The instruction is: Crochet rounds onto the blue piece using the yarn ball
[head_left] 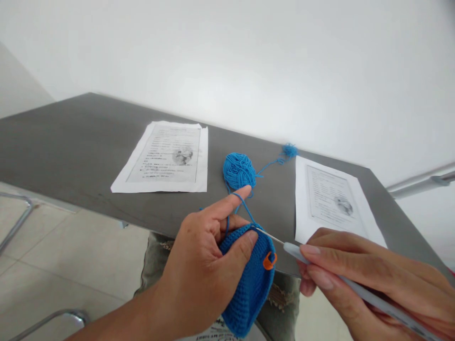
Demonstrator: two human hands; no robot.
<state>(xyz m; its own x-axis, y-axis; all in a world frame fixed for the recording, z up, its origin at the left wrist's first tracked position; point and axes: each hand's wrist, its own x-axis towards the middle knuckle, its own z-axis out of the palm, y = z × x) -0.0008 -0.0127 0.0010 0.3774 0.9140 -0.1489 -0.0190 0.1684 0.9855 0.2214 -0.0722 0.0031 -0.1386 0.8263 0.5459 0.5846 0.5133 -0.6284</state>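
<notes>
A blue crocheted piece [250, 289] hangs below the table edge, pinched at its top by my left hand [209, 255]. Blue yarn loops over the raised left index finger and runs to the piece's upper edge. An orange stitch marker [269, 261] is clipped near the piece's right edge. My right hand [362, 274] holds a crochet hook [296, 252] with a pale grey handle, its metal tip at the top edge of the blue piece beside my left thumb. Just beyond the left index fingertip lies a ball of blue yarn [239, 170].
On the grey table [81, 142] are a printed sheet [165, 158] at left and another printed sheet [330, 201] at right. A small yarn tangle [290, 150] lies near the back edge, by a white wall. Metal chair tubing [21, 222] shows at lower left.
</notes>
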